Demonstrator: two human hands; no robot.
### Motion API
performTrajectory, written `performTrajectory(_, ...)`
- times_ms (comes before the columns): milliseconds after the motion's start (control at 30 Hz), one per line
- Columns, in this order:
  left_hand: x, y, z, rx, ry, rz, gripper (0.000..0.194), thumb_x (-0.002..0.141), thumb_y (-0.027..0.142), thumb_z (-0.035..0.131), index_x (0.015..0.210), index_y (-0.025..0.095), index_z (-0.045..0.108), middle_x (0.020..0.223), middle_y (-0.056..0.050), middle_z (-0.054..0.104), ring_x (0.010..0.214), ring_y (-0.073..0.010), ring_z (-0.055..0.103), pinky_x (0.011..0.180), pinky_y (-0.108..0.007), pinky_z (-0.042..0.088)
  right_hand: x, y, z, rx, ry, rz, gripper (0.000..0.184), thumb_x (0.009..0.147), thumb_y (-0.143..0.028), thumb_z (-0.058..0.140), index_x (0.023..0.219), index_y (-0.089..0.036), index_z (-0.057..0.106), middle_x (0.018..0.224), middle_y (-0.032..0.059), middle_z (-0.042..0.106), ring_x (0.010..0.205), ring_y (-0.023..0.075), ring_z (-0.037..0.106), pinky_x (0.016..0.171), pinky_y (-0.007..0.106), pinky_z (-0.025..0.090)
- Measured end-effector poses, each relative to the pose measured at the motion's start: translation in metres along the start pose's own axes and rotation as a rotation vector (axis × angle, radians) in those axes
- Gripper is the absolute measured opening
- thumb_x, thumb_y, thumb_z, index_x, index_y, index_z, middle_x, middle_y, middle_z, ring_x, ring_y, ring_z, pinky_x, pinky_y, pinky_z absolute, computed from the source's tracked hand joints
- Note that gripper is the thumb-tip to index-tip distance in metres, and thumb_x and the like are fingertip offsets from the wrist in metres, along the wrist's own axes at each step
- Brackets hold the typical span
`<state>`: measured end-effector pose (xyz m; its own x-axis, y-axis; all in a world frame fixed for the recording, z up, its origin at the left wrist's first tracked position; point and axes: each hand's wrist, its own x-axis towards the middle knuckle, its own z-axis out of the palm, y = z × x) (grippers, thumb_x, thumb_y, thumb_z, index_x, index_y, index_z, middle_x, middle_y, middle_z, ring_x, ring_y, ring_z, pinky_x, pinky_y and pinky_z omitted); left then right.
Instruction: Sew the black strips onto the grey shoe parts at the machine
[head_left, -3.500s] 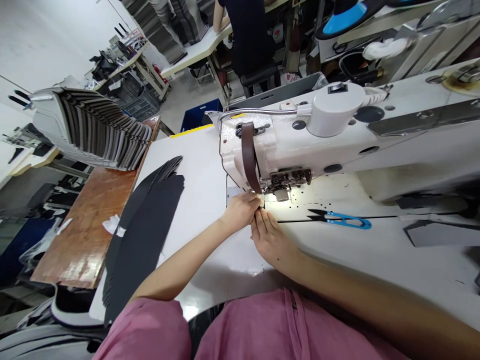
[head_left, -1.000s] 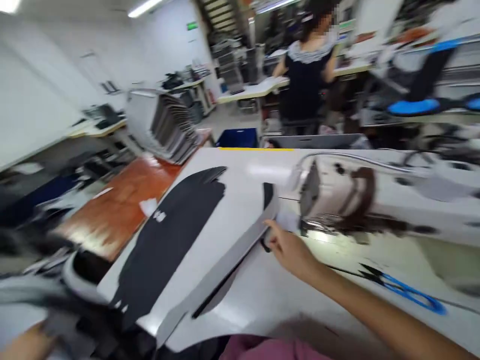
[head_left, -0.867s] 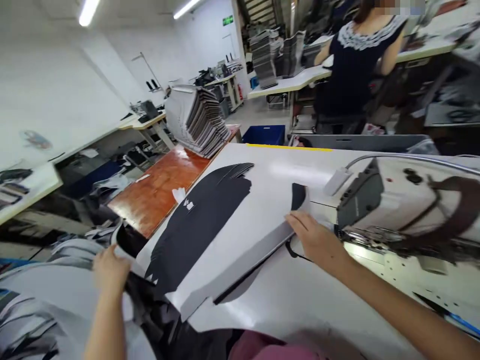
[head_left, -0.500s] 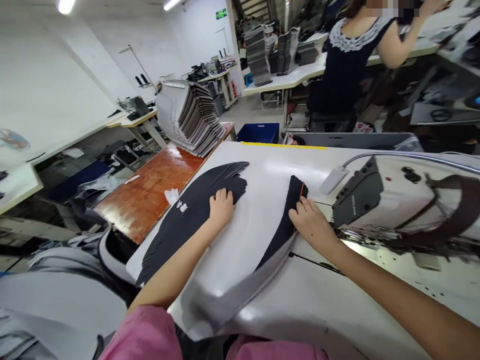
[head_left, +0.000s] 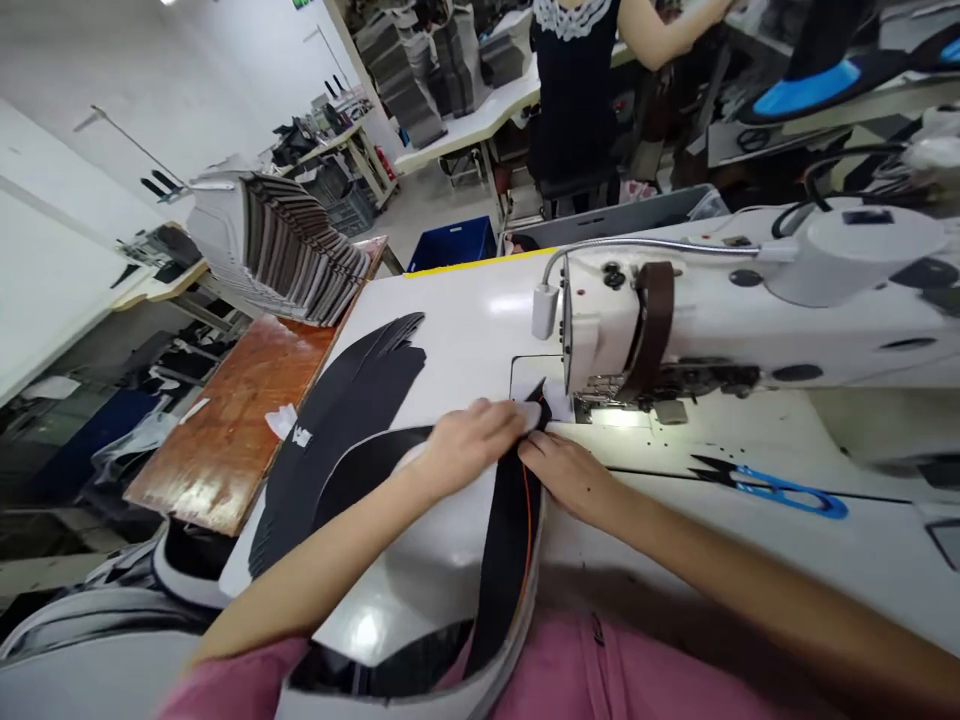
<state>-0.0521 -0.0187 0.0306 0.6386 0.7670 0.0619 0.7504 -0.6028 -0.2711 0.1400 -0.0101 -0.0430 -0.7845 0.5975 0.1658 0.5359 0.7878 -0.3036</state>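
A long black fabric strip (head_left: 504,550) with an orange line and a grey outer side curves in a loop over the white table and down toward my lap. My left hand (head_left: 476,445) is closed on its upper end, fingertips against my right hand. My right hand (head_left: 570,478) pinches the same end from the right side. The fingers partly hide how the fabric lies there. Just right of and beyond my hands stands a white sewing machine (head_left: 611,320). Left of them lies a fanned pile of black fabric strips (head_left: 352,390).
Blue-handled thread snips (head_left: 795,492) lie on the machine bed at right. A stack of grey panels (head_left: 289,250) stands on a brown wooden table (head_left: 225,420). Grey pieces (head_left: 97,650) are heaped at lower left. Beyond a blue crate (head_left: 454,245), a person (head_left: 574,110) sits at another table.
My left hand has left the black pile and come right to meet my right hand at the strip's end. The strip now forms a loop. The view has swung right.
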Motion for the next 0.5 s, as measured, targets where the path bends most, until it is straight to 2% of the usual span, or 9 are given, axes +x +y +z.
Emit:
performTrajectory(33, 0.013, 0.012, -0.001, 0.018, -0.071, 0.103, 0.035, 0.099, 0.018, 0.030, 0.123, 0.020, 0.056, 0.127, -0.006, 0.058, 0.095, -0.0159, 0.056, 0.063, -0.025, 0.048, -0.007, -0.001, 0.002, -0.002, 0.015, 0.017, 0.037, 0.080, 0.002, 0.040, 0.112, -0.009, 0.055, 0.109, 0.0141, 0.061, 0.103, 0.0230, 0.060, 0.094, 0.038, 0.049)
performTrajectory(100, 0.034, 0.028, 0.001, 0.042, -0.186, 0.206, 0.036, 0.098, 0.016, 0.028, 0.119, 0.016, 0.058, 0.132, -0.007, 0.055, 0.093, -0.0173, 0.055, 0.057, -0.026, 0.047, -0.019, 0.001, 0.005, -0.010, 0.049, 0.035, 0.035, 0.082, -0.001, 0.042, 0.114, -0.008, 0.054, 0.107, 0.0140, 0.061, 0.102, 0.0226, 0.060, 0.097, 0.039, 0.047)
performTrajectory(167, 0.047, 0.036, 0.006, 0.049, -0.248, 0.216, 0.035, 0.098, 0.015, 0.030, 0.118, 0.013, 0.059, 0.134, -0.008, 0.054, 0.093, -0.0187, 0.054, 0.058, -0.027, 0.049, -0.029, 0.004, 0.005, -0.015, 0.069, 0.033, 0.026, 0.085, -0.003, 0.042, 0.106, -0.010, 0.056, 0.100, 0.0118, 0.061, 0.100, 0.0212, 0.060, 0.098, 0.038, 0.046)
performTrajectory(300, 0.060, 0.038, 0.008, -0.010, -0.308, 0.249, 0.033, 0.093, 0.011, 0.037, 0.120, 0.013, 0.057, 0.135, -0.007, 0.054, 0.095, -0.0199, 0.053, 0.067, -0.028, 0.051, -0.044, 0.008, 0.003, -0.079, 0.105, 0.054, 0.015, 0.088, -0.004, 0.044, 0.086, -0.014, 0.055, 0.086, 0.0071, 0.061, 0.090, 0.0194, 0.061, 0.091, 0.037, 0.047)
performTrajectory(400, 0.068, 0.039, 0.003, -0.057, -0.352, 0.261, 0.032, 0.092, 0.010, 0.038, 0.117, 0.013, 0.059, 0.133, -0.007, 0.056, 0.102, -0.0217, 0.051, 0.067, -0.029, 0.051, -0.048, 0.006, 0.004, -0.135, 0.127, 0.046, 0.014, 0.088, -0.005, 0.045, 0.085, -0.014, 0.055, 0.086, 0.0078, 0.062, 0.092, 0.0210, 0.062, 0.090, 0.038, 0.046)
performTrajectory(500, 0.073, 0.043, 0.001, -0.038, -0.361, 0.237, 0.035, 0.096, 0.016, 0.034, 0.122, 0.012, 0.056, 0.135, -0.007, 0.054, 0.117, -0.0245, 0.046, 0.076, -0.035, 0.052, -0.049, 0.005, 0.008, -0.174, 0.160, 0.037, 0.014, 0.088, -0.004, 0.046, 0.084, -0.014, 0.056, 0.085, 0.0083, 0.063, 0.095, 0.0228, 0.063, 0.088, 0.038, 0.047)
